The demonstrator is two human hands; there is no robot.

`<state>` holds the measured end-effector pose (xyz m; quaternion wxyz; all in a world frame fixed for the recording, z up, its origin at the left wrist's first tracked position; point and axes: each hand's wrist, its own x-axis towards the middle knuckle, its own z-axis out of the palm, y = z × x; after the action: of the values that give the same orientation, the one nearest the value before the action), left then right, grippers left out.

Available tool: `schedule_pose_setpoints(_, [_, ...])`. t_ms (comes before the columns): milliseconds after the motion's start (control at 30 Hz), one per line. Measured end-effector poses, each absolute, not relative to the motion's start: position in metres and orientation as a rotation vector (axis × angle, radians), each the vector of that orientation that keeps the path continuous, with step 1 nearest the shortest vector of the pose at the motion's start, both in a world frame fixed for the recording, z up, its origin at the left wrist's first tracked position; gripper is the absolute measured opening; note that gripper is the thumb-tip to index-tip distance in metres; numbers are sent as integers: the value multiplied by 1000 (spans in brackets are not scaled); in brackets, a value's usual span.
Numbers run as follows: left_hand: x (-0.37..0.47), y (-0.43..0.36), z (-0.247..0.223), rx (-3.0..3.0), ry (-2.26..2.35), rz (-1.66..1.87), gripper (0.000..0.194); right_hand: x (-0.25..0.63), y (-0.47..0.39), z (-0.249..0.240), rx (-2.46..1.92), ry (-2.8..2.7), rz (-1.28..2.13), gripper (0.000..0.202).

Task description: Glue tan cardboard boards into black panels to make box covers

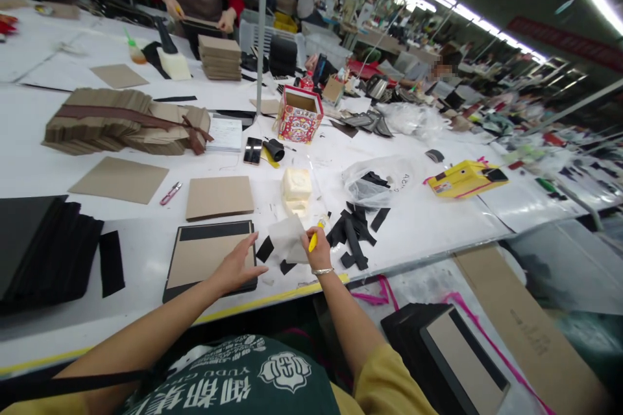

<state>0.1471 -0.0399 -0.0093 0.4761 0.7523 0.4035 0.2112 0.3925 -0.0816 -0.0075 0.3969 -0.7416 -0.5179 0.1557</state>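
My left hand is open, thumb and fingers spread, over the right edge of a stack of black-edged grey-brown boards. The top board has a black strip along its far side. My right hand, wearing a bracelet, is closed around a yellow-handled tool; its kind is not clear. Beside that hand is a whitish sheet, with small black pieces around it. Just beyond stands a cream-coloured block or tub. To the right of my right hand lie loose black strips.
Bare boards, red-handled snips and a black stack lie to the left. Farther off are a printed box, a plastic bag and a yellow box. A pole rises from the table. Across it, a person in red sleeves handles a board.
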Motion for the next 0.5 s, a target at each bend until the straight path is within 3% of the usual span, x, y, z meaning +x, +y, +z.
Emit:
schedule_pose_setpoints(300, [221, -12, -15, 1601, 1019, 402, 102, 400, -71, 8, -1727, -1170, 527, 19])
schedule_pose_setpoints(367, [227, -12, -20, 1727, 1116, 305, 78, 406, -71, 13, -1724, -1135, 516, 20])
schedule_pose_setpoints(433, [231, -11, -23, 1825, 1155, 189, 38, 413, -73, 18, -1722, -1117, 484, 20])
schedule_pose_setpoints(500, [234, -9, -25, 1863, 1164, 94, 24, 422, -76, 23, -1737, -1094, 408, 20])
